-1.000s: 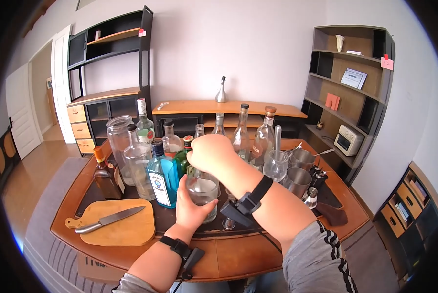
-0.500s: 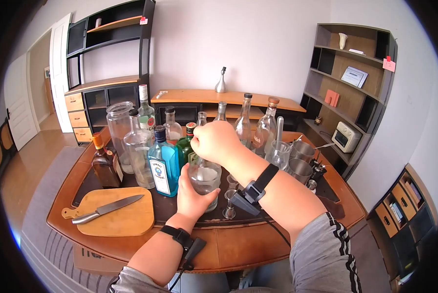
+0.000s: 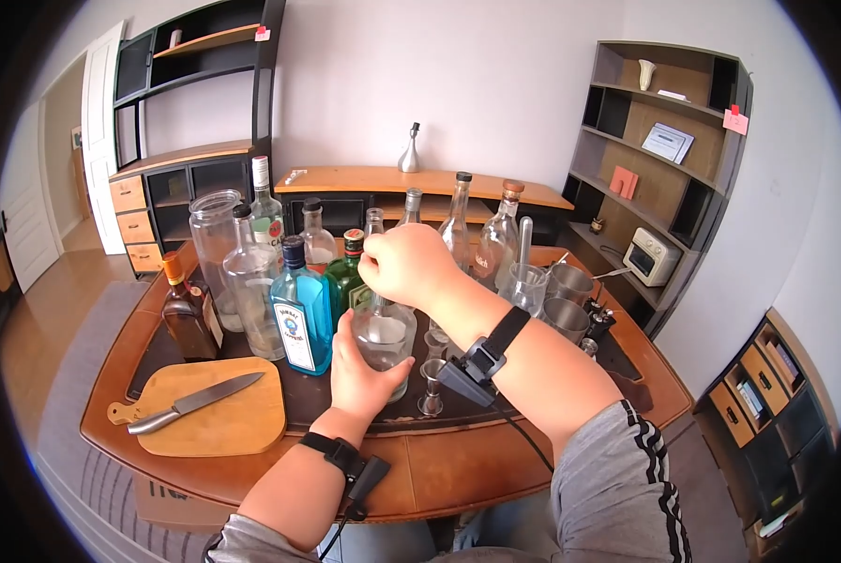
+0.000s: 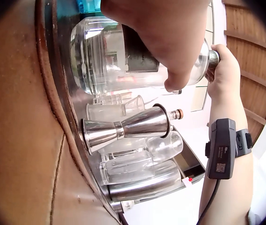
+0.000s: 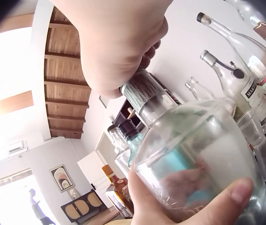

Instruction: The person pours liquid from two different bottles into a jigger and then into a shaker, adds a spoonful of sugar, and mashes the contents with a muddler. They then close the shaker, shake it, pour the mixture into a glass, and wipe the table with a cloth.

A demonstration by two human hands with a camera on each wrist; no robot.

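A clear glass bottle [image 3: 385, 338] with a dark label stands at the front of the table, and my left hand [image 3: 359, 380] grips its body, thumb on the near side. My right hand [image 3: 411, 265] is curled round the bottle's cap [image 5: 141, 93], which shows a patterned band in the right wrist view. Left of the bottle are a blue gin bottle [image 3: 300, 324] and a green bottle [image 3: 347, 274]. Close by on the right stands a steel jigger [image 4: 123, 129], waisted in the middle.
A cutting board [image 3: 223, 427] with a knife [image 3: 209, 397] lies at the front left. An amber bottle [image 3: 190, 314] and a large glass jar [image 3: 216, 216] are behind it. Steel mixing tins [image 3: 564, 321] and a stemmed glass [image 3: 523, 286] stand to the right.
The head view has shifted slightly, so the table sits a little higher and to the left. Both hands stay on the same bottle, the right one still at its cap.
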